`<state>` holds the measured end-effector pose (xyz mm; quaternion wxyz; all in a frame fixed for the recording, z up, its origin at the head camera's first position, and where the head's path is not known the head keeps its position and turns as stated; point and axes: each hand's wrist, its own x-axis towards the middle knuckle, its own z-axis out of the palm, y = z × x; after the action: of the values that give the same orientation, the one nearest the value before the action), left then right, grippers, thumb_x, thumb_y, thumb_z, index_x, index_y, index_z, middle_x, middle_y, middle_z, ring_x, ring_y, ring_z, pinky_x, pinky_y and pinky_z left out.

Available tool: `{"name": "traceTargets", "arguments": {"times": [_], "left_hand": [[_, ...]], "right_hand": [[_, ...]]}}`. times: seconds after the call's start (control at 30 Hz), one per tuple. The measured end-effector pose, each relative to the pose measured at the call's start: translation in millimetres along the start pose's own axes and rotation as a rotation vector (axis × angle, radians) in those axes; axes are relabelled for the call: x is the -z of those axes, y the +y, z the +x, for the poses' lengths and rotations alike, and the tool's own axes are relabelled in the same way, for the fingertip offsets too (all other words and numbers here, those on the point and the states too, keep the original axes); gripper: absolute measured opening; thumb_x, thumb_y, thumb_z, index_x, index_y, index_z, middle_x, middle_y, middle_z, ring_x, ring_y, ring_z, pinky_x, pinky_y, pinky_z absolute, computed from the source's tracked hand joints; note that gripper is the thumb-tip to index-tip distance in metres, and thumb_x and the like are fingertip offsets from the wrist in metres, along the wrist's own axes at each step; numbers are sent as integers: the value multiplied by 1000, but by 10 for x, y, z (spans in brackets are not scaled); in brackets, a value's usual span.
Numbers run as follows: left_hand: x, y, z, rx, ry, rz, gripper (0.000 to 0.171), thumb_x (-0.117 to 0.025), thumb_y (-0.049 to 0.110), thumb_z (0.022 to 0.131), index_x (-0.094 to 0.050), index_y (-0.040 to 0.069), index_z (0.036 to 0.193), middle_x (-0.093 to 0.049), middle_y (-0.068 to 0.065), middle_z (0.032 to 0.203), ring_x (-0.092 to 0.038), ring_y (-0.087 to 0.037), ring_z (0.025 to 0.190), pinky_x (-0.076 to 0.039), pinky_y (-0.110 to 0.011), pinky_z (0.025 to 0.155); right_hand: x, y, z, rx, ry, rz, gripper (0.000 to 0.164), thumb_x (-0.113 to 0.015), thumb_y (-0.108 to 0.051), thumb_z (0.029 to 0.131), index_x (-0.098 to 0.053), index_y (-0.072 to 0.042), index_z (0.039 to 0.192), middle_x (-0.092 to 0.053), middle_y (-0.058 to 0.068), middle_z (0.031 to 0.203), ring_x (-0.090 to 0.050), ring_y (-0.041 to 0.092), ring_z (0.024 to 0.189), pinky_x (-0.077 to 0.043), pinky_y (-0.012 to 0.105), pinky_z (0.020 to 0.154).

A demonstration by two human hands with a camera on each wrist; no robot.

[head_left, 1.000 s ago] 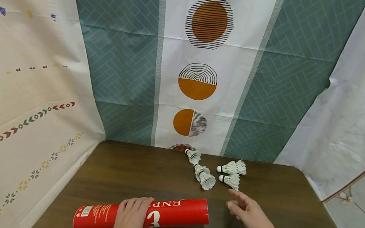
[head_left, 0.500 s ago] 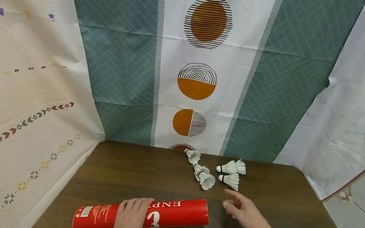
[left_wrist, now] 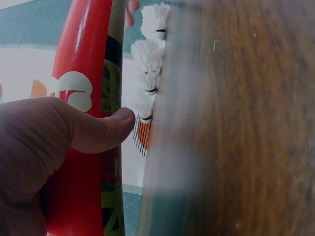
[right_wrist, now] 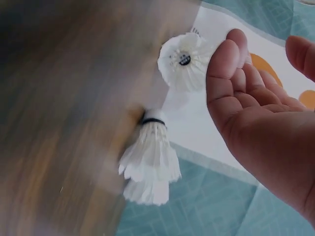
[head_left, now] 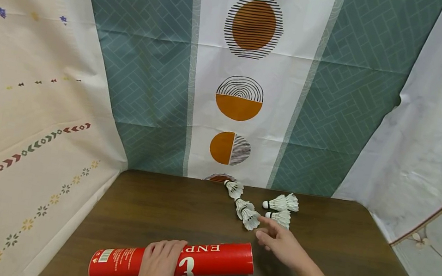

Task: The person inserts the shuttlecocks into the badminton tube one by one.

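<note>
My left hand grips the middle of a long red shuttlecock tube, which lies slightly slanted at the front of the table. In the left wrist view the thumb lies across the tube. My right hand is just beyond the tube's right end, index finger pointing forward beside a cluster of white feather shuttlecocks. Nothing shows between its thumb and fingers. Right of that cluster lies another shuttlecock, partly behind the hand. Behind it are nested-looking shuttlecocks.
One more shuttlecock touches the back of the left cluster, near the table's far edge. The brown wooden table is bordered by a patterned cloth behind and light cloths at both sides.
My right hand has moved left and forward, closer to the left shuttlecock cluster. My left hand and the red tube have stayed almost in place.
</note>
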<state>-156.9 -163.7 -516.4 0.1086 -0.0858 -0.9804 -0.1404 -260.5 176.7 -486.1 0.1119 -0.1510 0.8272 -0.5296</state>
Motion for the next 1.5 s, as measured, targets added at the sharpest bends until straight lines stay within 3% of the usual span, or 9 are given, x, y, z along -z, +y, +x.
{"name": "traceTargets", "arguments": {"times": [0.2, 0.43, 0.57, 0.7, 0.87, 1.0, 1.17, 1.33, 1.5], "left_hand": [[-2, -19, -8, -2, 15, 4, 92, -106, 35, 58, -60, 17, 135, -72, -4, 125, -62, -30, 115, -48, -63, 102], [-2, -25, -16, -10, 17, 8, 92, -106, 35, 57, -60, 17, 135, -71, -4, 125, -62, -29, 115, -48, -62, 102], [6, -34, -13, -8, 20, 9, 92, -106, 35, 57, -60, 17, 135, -71, -4, 124, -62, -29, 114, -49, -63, 102], [12, -34, -19, -7, 28, 10, 92, -106, 35, 57, -60, 17, 135, -72, -4, 125, -62, -29, 115, -49, -62, 102], [25, -35, -25, -11, 32, 6, 92, -106, 35, 57, -61, 16, 135, -71, -4, 125, -62, -29, 115, -49, -62, 102], [44, -44, -23, -5, 36, 4, 92, -106, 35, 57, -61, 16, 136, -71, -4, 126, -62, -29, 115, -50, -62, 102], [33, -21, 3, 6, 19, -9, 92, -106, 36, 57, -61, 16, 136, -72, -4, 126, -62, -28, 115, -50, -63, 101], [27, 3, 33, 20, 9, -2, 92, -106, 35, 58, -61, 16, 135, -72, -4, 126, -62, -29, 115, -49, -63, 102], [27, 44, 62, 36, 12, 4, 91, -106, 33, 57, -61, 16, 135, -72, -5, 127, -61, -30, 116, -48, -64, 103]], "right_hand": [[-91, -36, 319, -20, 17, 2, 61, -65, -26, 108, -43, -9, 162, -70, 25, 136, -73, 36, 110, -61, 42, 89], [-209, 33, 565, -48, 72, -18, 59, -66, -18, 106, -46, -7, 161, -67, 26, 141, -71, 32, 107, -59, 38, 79], [-254, 81, 652, -38, 131, -133, 53, -67, -17, 105, -53, -7, 156, -70, 22, 135, -70, 31, 113, -59, 42, 83], [-276, 88, 725, 12, 149, -255, 46, -63, -15, 105, -59, -2, 150, -69, 22, 139, -67, 39, 126, -57, 55, 102], [-274, 99, 742, 17, 158, -292, 39, -59, -13, 107, -63, 4, 143, -71, 22, 137, -71, 38, 119, -57, 55, 102], [-180, 133, 633, -4, 301, -365, 29, -70, -17, 102, -75, -1, 126, -79, 16, 119, -74, 29, 100, -61, 45, 87], [107, 203, 259, -40, 474, -382, 13, -80, -18, 95, -79, -8, 104, -79, 6, 93, -66, 16, 80, -53, 30, 70], [265, 63, -282, -77, 480, -221, 21, -83, -23, 95, -73, -11, 109, -78, 2, 89, -61, 8, 80, -49, 24, 68], [111, -105, -633, 7, 449, -98, 20, -85, -16, 92, -72, -10, 105, -74, -1, 81, -58, 4, 73, -47, 23, 64]]}}
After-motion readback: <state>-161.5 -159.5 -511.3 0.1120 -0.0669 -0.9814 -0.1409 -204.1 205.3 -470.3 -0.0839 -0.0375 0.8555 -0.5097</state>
